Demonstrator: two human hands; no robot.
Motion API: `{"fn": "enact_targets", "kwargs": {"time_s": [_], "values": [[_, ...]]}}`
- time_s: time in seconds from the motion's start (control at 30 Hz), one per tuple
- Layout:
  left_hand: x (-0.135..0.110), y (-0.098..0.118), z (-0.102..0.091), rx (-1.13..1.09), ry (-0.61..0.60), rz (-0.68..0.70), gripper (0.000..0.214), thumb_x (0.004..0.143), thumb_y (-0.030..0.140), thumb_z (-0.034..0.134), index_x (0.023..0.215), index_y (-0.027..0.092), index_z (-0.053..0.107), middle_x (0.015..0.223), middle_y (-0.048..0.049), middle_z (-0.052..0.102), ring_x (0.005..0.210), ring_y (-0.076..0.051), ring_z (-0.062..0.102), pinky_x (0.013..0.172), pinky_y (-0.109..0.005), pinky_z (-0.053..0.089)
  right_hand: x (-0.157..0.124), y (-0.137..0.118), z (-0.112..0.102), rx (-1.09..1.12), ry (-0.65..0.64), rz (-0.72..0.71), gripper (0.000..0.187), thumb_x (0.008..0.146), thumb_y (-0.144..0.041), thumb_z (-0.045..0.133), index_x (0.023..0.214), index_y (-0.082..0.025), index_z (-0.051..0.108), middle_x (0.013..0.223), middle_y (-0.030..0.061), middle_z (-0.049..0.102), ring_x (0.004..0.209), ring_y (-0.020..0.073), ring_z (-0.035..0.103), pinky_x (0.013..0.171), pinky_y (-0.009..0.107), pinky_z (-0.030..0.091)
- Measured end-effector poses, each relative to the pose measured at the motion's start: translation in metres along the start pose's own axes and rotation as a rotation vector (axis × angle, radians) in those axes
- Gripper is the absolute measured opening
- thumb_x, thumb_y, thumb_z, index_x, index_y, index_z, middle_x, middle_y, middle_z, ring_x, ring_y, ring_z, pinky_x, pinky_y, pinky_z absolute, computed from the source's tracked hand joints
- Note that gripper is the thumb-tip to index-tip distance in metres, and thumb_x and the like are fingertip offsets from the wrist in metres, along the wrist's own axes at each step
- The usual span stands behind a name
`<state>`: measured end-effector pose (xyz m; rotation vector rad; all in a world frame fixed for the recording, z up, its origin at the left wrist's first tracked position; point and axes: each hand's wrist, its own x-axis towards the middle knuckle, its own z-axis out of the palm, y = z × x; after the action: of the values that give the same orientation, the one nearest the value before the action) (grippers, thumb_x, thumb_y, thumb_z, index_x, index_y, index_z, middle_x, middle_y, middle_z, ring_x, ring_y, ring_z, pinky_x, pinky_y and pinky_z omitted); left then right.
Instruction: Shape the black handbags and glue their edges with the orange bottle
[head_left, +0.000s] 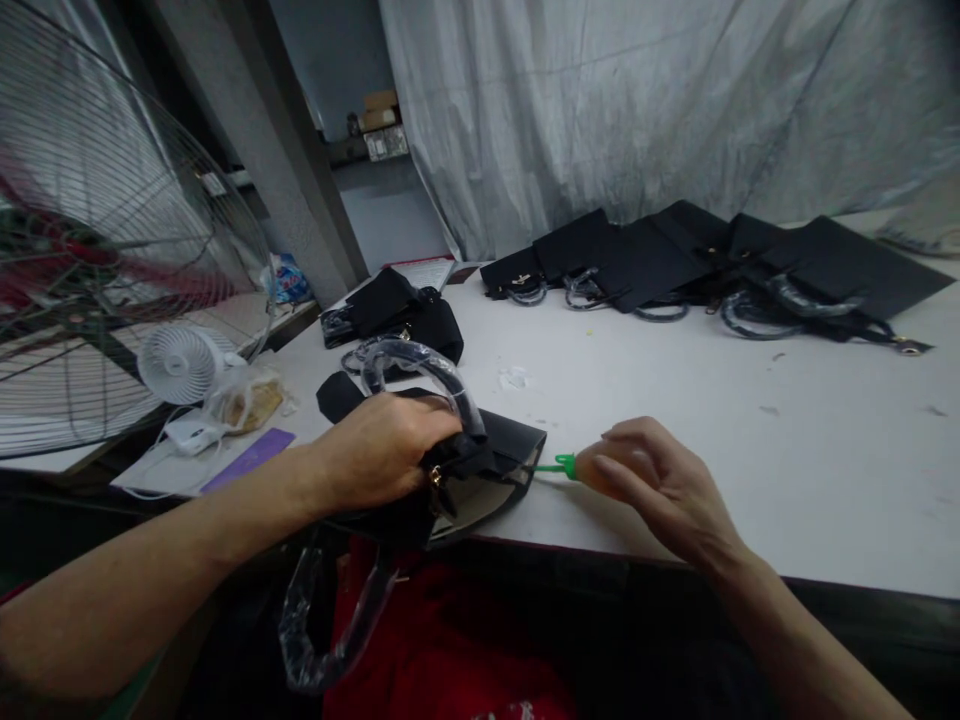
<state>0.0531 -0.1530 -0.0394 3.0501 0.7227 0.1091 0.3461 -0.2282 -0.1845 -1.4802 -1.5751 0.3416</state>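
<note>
My left hand (pixel 386 445) is closed on a black handbag (pixel 499 437) at the table's front edge. One plastic-wrapped handle (pixel 431 362) arches above the hand, and the other hangs below the edge. A gold-coloured metal fitting (pixel 436 478) shows beside my fingers, and the bag's pale inside faces right. My right hand (pixel 652 480) is wrapped round a small squeeze bottle (pixel 616 470) with a green nozzle (pixel 559 466). Its thin tip points left and reaches the bag's right edge; whether it touches I cannot tell.
Another black bag (pixel 420 325) lies just behind. Several black bags (pixel 652 255) with wrapped handles line the back of the white table (pixel 600 380). To the left are a large caged fan (pixel 82 250), a small white fan (pixel 180 362), a plastic bag (pixel 251 398) and a purple sheet (pixel 249 460).
</note>
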Motion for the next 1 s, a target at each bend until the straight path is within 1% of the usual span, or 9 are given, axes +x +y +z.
{"fn": "enact_targets", "kwargs": {"time_s": [0.07,0.1,0.23,0.37,0.4,0.53,0.67,0.83,1.0], "values": [[-0.008,0.002,0.004,-0.022,0.027,0.004,0.019,0.077,0.006,0.052,0.089,0.015,0.063,0.091,-0.0055,0.067,0.085,-0.016,0.064,0.073,-0.025,0.048,-0.003,-0.002,0.001,-0.035,0.096,-0.009,0.027,0.084,-0.046,0.057,0.098,-0.023,0.055,0.093,0.007,0.062,0.083,0.0238,0.06,0.075,0.039,0.047],[-0.012,0.003,0.006,-0.035,0.041,0.007,0.018,0.077,0.006,0.052,0.089,0.015,0.063,0.091,-0.0054,0.068,0.086,-0.016,0.064,0.074,-0.025,0.049,-0.004,-0.003,0.001,-0.036,0.098,-0.015,0.027,0.084,-0.046,0.057,0.098,-0.023,0.055,0.093,0.007,0.062,0.083,0.0238,0.061,0.074,0.039,0.047],[-0.025,0.01,0.012,-0.073,0.075,0.009,0.018,0.08,0.007,0.054,0.091,0.016,0.064,0.091,-0.0045,0.069,0.088,-0.016,0.064,0.079,-0.025,0.05,-0.008,-0.007,0.003,0.012,-0.009,-0.047,0.023,0.085,-0.042,0.056,0.098,-0.023,0.055,0.092,0.006,0.062,0.081,0.0222,0.061,0.072,0.036,0.048],[-0.035,0.017,0.015,-0.075,0.108,-0.015,0.018,0.082,0.011,0.054,0.095,0.016,0.065,0.089,-0.0046,0.07,0.087,-0.017,0.065,0.077,-0.027,0.051,-0.008,-0.011,0.004,-0.058,0.175,-0.07,0.025,0.085,-0.042,0.058,0.099,-0.022,0.054,0.095,0.0075,0.059,0.086,0.0236,0.058,0.076,0.039,0.047],[-0.038,0.019,0.015,-0.071,0.111,-0.022,0.018,0.082,0.011,0.054,0.095,0.016,0.066,0.088,-0.0045,0.07,0.086,-0.016,0.065,0.076,-0.026,0.052,-0.008,-0.012,0.003,-0.063,0.174,-0.072,0.025,0.085,-0.042,0.058,0.098,-0.022,0.054,0.095,0.0076,0.059,0.085,0.0236,0.058,0.076,0.039,0.047],[-0.049,0.021,0.02,-0.049,0.14,-0.034,0.021,0.081,0.01,0.052,0.096,0.017,0.066,0.086,-0.0038,0.071,0.083,-0.016,0.067,0.074,-0.026,0.054,-0.012,-0.022,-0.001,-0.009,0.004,-0.069,0.023,0.086,-0.042,0.056,0.098,-0.023,0.054,0.092,0.0064,0.06,0.08,0.022,0.059,0.07,0.037,0.048],[-0.058,0.023,0.027,-0.077,0.224,-0.009,0.024,0.081,0.009,0.051,0.099,0.016,0.065,0.09,-0.005,0.072,0.084,-0.017,0.068,0.074,-0.025,0.055,-0.018,-0.03,-0.002,-0.051,0.087,-0.06,0.025,0.085,-0.045,0.057,0.098,-0.023,0.054,0.095,0.0078,0.061,0.082,0.0238,0.059,0.072,0.039,0.048],[-0.063,0.028,0.032,-0.118,0.268,-0.02,0.025,0.08,0.005,0.049,0.096,0.015,0.065,0.094,-0.0062,0.072,0.087,-0.016,0.068,0.077,-0.026,0.055,-0.027,-0.034,-0.001,0.028,0.005,0.003,0.022,0.086,-0.043,0.055,0.098,-0.024,0.055,0.094,0.0064,0.062,0.08,0.0226,0.06,0.069,0.037,0.049],[-0.067,0.03,0.036,-0.116,0.252,-0.021,0.031,0.08,0.006,0.049,0.107,0.015,0.063,0.102,-0.0074,0.07,0.097,-0.018,0.066,0.09,-0.03,0.054,-0.03,-0.039,-0.001,-0.078,0.106,-0.111,0.023,0.084,-0.041,0.059,0.098,-0.023,0.054,0.093,0.0068,0.06,0.081,0.0225,0.059,0.069,0.036,0.048]]}}
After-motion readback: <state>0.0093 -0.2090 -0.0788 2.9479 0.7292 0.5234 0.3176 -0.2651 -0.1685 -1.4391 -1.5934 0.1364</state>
